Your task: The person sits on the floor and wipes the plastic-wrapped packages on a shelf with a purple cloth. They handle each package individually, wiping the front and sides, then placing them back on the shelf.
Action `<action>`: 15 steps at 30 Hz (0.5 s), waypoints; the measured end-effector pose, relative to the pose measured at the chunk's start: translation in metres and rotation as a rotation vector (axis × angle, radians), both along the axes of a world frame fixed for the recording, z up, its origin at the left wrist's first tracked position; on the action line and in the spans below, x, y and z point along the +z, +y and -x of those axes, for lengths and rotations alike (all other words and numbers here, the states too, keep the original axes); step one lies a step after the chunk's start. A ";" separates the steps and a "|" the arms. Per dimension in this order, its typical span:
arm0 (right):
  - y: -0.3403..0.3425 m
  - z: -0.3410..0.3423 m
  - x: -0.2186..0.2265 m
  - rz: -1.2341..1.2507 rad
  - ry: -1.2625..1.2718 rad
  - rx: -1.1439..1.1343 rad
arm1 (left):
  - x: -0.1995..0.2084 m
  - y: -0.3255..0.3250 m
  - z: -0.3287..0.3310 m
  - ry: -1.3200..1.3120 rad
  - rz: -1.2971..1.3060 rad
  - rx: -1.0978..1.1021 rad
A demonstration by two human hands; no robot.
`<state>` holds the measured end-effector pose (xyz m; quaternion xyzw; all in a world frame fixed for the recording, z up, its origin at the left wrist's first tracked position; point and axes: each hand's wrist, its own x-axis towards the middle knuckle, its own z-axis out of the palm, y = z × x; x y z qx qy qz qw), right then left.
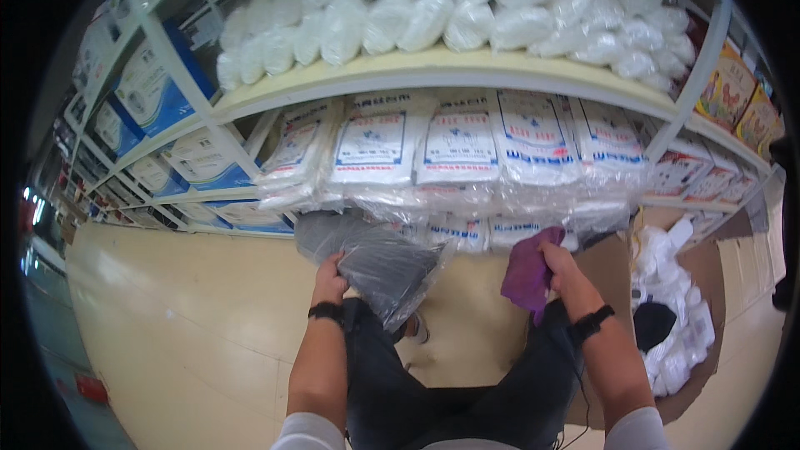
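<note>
My left hand (pixel 331 277) is closed on the near edge of a dark grey bundle (pixel 367 258) in a clear plastic wrapper, which hangs tilted before the lower shelf. A crumpled purple cloth (pixel 527 271) is gripped in my right hand (pixel 557 260), to the right of the bundle and apart from it. Just behind both hands, packs of white plastic bags (pixel 372 142) with blue and red print lie in a row on the shelf. How far the fingers reach under the bundle is hidden.
Rolled white bags in clear wrap (pixel 408 12) fill the upper shelf (pixel 433 71). Blue and white boxes (pixel 154 83) stack on the left rack. By my right forearm stands an open cardboard box (pixel 607 279) holding white plastic items (pixel 667 308) and a black piece (pixel 653 325).
</note>
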<state>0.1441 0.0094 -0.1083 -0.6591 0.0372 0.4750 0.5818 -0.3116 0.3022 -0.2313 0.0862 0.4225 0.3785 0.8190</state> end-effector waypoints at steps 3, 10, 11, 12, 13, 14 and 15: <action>-0.008 0.002 0.028 -0.038 0.007 0.021 | 0.042 -0.023 0.021 -0.170 -0.040 0.060; 0.020 0.034 0.031 -0.135 -0.034 0.148 | 0.043 -0.050 0.115 -0.149 -0.071 0.365; 0.025 0.048 0.045 -0.196 0.008 0.185 | 0.029 -0.048 0.132 -0.070 -0.101 0.437; 0.030 0.052 0.048 -0.211 0.044 0.193 | 0.018 -0.043 0.147 0.002 -0.123 0.491; 0.034 0.049 0.046 -0.217 0.074 0.185 | 0.013 -0.039 0.161 -0.012 -0.086 0.521; 0.038 0.040 0.040 -0.190 0.055 0.202 | 0.007 -0.038 0.174 -0.026 -0.042 0.548; 0.044 0.037 0.034 -0.161 0.040 0.215 | 0.000 -0.038 0.189 -0.038 0.004 0.572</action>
